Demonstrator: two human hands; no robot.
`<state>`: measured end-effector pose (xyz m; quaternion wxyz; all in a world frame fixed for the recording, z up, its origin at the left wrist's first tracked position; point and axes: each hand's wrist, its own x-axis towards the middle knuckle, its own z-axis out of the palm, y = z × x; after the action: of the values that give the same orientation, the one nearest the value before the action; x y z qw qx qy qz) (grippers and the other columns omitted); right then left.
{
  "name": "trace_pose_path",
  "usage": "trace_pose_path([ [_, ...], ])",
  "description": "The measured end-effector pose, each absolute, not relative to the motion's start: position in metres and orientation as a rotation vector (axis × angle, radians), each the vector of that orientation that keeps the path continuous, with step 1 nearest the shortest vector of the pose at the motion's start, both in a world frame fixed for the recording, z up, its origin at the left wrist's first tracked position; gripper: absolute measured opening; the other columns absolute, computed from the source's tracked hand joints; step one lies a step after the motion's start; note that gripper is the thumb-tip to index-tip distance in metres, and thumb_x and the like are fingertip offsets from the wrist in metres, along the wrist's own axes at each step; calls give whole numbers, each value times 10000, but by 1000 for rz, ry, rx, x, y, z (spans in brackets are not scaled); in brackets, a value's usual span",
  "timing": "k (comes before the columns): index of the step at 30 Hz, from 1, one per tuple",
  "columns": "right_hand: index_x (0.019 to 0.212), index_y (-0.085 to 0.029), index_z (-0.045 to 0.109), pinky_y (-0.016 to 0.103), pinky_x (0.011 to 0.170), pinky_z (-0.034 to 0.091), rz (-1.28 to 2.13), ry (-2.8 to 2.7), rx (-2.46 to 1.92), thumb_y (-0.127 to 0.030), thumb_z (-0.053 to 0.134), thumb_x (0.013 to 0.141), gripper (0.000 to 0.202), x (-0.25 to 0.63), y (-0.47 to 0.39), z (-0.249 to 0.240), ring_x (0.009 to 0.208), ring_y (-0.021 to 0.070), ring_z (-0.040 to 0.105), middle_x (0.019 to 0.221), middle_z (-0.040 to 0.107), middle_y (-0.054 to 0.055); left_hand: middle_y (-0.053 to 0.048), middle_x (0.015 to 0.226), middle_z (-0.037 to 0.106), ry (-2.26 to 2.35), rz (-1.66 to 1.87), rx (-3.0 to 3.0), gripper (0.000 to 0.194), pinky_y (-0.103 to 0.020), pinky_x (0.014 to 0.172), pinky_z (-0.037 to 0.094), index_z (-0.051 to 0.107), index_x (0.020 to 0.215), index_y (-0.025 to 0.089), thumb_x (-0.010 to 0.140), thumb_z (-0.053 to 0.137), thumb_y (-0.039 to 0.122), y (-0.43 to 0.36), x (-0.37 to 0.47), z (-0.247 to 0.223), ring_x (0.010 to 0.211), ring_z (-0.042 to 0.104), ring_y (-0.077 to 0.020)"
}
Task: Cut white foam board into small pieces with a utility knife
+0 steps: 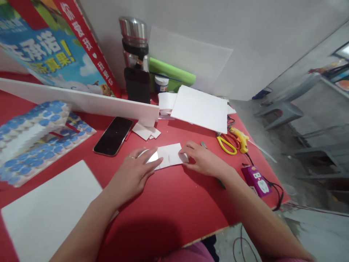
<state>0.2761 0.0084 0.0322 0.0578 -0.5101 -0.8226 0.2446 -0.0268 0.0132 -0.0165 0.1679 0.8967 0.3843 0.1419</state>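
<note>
A small white board strip (pixel 171 154) lies on the red table between my hands. My left hand (pixel 139 171) grips its left end, thumb and forefinger apart across a shiny flat piece (pixel 153 158) whose kind I cannot make out. At the strip's right end, my right hand (pixel 200 158) has its fingers curled and closed on the edge. A small grey metal tip (pixel 203 145) shows just behind the right hand. Under the right forearm a dark green object (pixel 220 183) is mostly hidden.
A phone (pixel 113 136), white offcuts (pixel 145 131) and a blue-dotted craft piece (pixel 40 145) lie left. White sheets (pixel 201 109) lie behind. To the right are yellow-handled scissors (pixel 227 145), a glue gun (pixel 241 140) and a purple power socket (pixel 256 181) with cables near the table edge.
</note>
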Motion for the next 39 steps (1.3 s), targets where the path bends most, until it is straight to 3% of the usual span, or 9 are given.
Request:
trace_pose_path([
  [7, 1276, -279, 740, 384, 956, 510, 892, -2428, -1503, -164, 708, 943, 353, 275, 17, 32, 976, 202, 665, 1199, 669, 65, -53, 1630, 546, 1101, 426, 2547, 460, -626, 1061, 508, 687, 1450, 381, 1095, 406, 298, 15, -28, -19, 1325, 530, -383],
  [13, 1337, -315, 762, 384, 980, 519, 831, -2342, -1611, -183, 793, 928, 431, 275, 13, 21, 1016, 205, 653, 1205, 625, 73, -60, 1626, 551, 1088, 413, 2566, 464, -633, 1064, 508, 708, 1427, 371, 1093, 395, 295, 17, -28, -19, 1322, 537, -388],
  [15, 1425, -306, 703, 423, 1025, 500, 828, -2306, -1675, -199, 817, 915, 533, 274, 13, 19, 1036, 222, 654, 1193, 640, 76, -58, 1629, 548, 1091, 413, 2564, 462, -632, 1065, 509, 705, 1432, 370, 1092, 400, 299, 17, -28, -19, 1318, 537, -388],
  [18, 1623, -278, 472, 479, 1066, 476, 863, -2264, -1714, -209, 855, 873, 845, 274, 15, 20, 1074, 251, 655, 1228, 674, 89, -63, 1634, 542, 1096, 402, 2572, 467, -636, 1057, 511, 697, 1444, 364, 1090, 401, 290, 16, -28, -19, 1321, 530, -397],
  [20, 1657, -272, 387, 481, 1060, 476, 889, -2246, -1704, -192, 852, 859, 927, 275, 17, 22, 1080, 254, 659, 1265, 681, 98, -66, 1634, 542, 1100, 393, 2575, 476, -643, 1047, 514, 691, 1452, 357, 1090, 391, 283, 16, -28, -19, 1321, 525, -404],
  [22, 1579, -263, 472, 455, 1032, 486, 908, -2229, -1674, -150, 829, 855, 815, 277, 17, 22, 1050, 240, 666, 1266, 685, 92, -64, 1634, 541, 1100, 390, 2570, 483, -643, 1043, 515, 683, 1462, 353, 1091, 383, 279, 16, -28, -18, 1323, 520, -407],
  [25, 1318, -225, 636, 416, 998, 490, 913, -2222, -1610, -118, 798, 869, 489, 282, 15, 21, 1008, 217, 666, 1209, 691, 77, -60, 1641, 534, 1090, 393, 2556, 474, -641, 1046, 510, 684, 1460, 352, 1092, 391, 288, 16, -28, -18, 1330, 513, -409],
  [28, 1167, -212, 671, 405, 1001, 481, 885, -2267, -1557, -139, 782, 906, 293, 286, 12, 18, 1001, 210, 657, 1171, 677, 70, -54, 1639, 534, 1094, 419, 2531, 466, -638, 1060, 497, 688, 1450, 371, 1092, 400, 288, 15, -28, -19, 1335, 515, -400],
  [39, 1127, -225, 672, 392, 977, 477, 851, -2366, -1584, -173, 800, 909, 258, 284, 14, 22, 1029, 221, 646, 1142, 650, 55, -63, 1647, 527, 1095, 397, 2515, 450, -649, 1070, 504, 689, 1452, 363, 1103, 411, 303, 14, -26, -16, 1359, 522, -404],
])
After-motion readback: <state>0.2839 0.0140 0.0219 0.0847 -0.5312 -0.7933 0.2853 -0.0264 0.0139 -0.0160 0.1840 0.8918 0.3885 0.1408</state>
